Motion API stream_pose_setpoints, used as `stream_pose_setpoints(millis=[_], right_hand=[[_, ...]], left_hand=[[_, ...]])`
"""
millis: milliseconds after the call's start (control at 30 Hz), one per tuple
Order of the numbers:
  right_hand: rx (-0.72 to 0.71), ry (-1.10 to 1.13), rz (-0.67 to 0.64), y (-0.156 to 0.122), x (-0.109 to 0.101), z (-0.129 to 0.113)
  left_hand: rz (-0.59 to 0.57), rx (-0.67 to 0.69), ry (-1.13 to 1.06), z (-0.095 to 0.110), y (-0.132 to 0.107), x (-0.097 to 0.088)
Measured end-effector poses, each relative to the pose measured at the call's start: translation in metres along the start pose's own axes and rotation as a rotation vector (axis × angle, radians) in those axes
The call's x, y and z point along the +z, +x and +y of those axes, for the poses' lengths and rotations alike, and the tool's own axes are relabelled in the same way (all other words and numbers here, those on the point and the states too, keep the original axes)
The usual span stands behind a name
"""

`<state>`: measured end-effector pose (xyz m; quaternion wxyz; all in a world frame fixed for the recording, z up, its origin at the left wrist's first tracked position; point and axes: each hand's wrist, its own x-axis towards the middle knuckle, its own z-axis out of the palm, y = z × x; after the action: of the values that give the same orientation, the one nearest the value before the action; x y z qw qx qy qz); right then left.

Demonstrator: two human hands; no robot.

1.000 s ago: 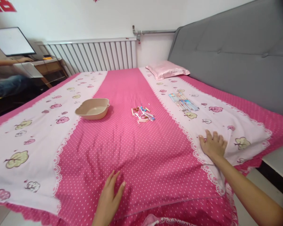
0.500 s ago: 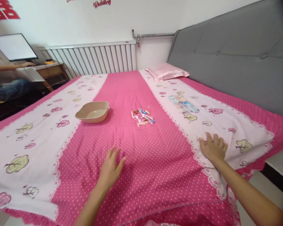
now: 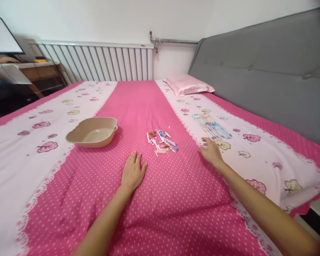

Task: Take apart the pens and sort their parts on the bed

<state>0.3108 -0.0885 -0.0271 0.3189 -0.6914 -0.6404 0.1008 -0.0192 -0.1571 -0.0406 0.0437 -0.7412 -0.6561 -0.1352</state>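
My left hand lies flat and open on the pink dotted bedspread, a little in front of a small heap of pen parts. My right hand hovers low over the spread, fingers loosely apart and holding nothing, between that heap and a row of blue pens laid side by side on the white strip. A beige plastic basin stands to the left of the heap.
A pink satin pillow lies at the head of the bed beside the grey padded headboard. A white radiator lines the far wall. A wooden desk with a monitor stands at the far left.
Both hands have moved forward up the bed. The right hand lifted off the white strip and came left toward the pens; the left slid closer to the heap. The camera moved nearer.
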Motion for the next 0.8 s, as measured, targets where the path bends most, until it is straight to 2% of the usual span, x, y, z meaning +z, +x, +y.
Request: stream_pose_setpoints(millis=[100, 200, 300, 400, 567, 800], right_hand=[[-0.072, 0.025, -0.08, 0.049, 0.038, -0.037], [-0.087, 0.023, -0.135, 0.097, 0.077, -0.064], [-0.043, -0.006, -0.139, 0.133, 0.112, -0.079], [0.017, -0.022, -0.135, 0.153, 0.139, -0.084], [0.044, 0.035, -0.17, 0.161, 0.159, -0.086], [-0.06, 0.182, -0.25, 0.162, 0.155, -0.102]], left_hand=[[0.002, -0.011, 0.011, -0.004, 0.004, 0.011], [0.009, 0.003, -0.001, -0.004, 0.005, 0.013], [0.02, -0.011, -0.007, -0.004, 0.004, 0.014], [0.038, -0.028, -0.005, -0.003, 0.004, 0.016], [0.049, -0.052, -0.013, -0.001, 0.006, 0.018], [0.052, -0.056, -0.027, 0.0, 0.006, 0.017]])
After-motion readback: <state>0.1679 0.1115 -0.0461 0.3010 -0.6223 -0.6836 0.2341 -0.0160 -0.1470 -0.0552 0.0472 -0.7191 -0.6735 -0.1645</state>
